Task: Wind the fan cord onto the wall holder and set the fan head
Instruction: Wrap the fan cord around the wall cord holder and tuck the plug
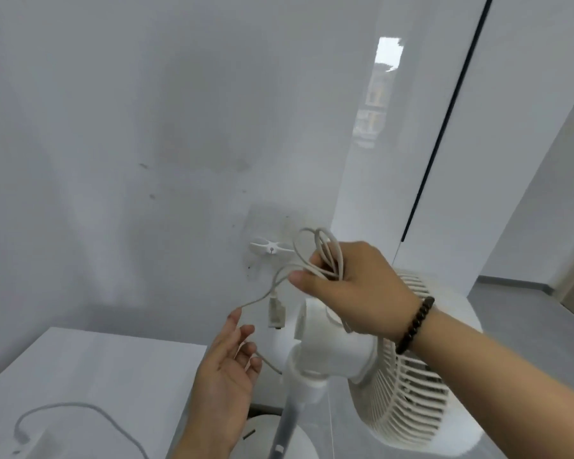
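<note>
My right hand (355,286) grips a bunch of cord (322,250) loops, fingers curled round them, just in front of the wall holder (269,248), which sits a little to its left on the wall. The plug (275,311) dangles below that hand. My left hand (227,369) is open, palm up, a strand of cord running across its fingertips. The fan head (401,376) sits under my right wrist, tilted away rightward.

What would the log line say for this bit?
right hand: grips coiled cord | left hand: open under cord | wall holder: bare | plug: dangling
</note>
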The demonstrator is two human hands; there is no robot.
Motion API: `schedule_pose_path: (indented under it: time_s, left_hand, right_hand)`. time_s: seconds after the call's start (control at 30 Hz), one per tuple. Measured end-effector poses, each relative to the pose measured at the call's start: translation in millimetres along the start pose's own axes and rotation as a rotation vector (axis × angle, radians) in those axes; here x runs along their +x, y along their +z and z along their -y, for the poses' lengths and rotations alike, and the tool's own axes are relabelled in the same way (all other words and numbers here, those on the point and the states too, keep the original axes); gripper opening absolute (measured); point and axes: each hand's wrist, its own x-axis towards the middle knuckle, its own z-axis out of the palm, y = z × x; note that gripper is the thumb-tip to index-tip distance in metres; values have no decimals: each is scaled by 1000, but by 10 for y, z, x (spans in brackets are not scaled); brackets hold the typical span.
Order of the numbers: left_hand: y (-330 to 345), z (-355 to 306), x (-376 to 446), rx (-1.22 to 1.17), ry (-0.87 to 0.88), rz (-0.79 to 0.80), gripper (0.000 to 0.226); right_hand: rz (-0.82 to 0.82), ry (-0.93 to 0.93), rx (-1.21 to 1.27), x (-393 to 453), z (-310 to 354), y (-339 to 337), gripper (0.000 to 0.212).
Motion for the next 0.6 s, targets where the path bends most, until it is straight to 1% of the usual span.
schedule_pose_path:
  time_s: [0.13,0.27,0.33,0.4,0.47,0.53,0.6]
  left_hand:
    - [18,61,392,174,153,-74,31]
    - [-52,242,726,453,301,-154,25]
    - [-63,351,859,518,351,-186,25]
    - [-94,460,1037,566,377,-220,22]
    - [-132,529,1176,650,396,-169,12]
    - [-188,574,1279,707,403,-78,20]
    - [-225,593,1360,700,401,-33,27]
  right_hand:
    - [-36,-42,53,619,13,182,37]
    - [-108,-61,199,1170,-71,374,29]
    - [-120,-60,224,1369,-118,443,30]
    - [-107,-40,252,1574,-215,510,26]
    - [-113,-3,297,1737,-314,555,21]
    - [-160,18,355,1874,-420,598,19]
    - [-233,30,378,1964,-521,646,21]
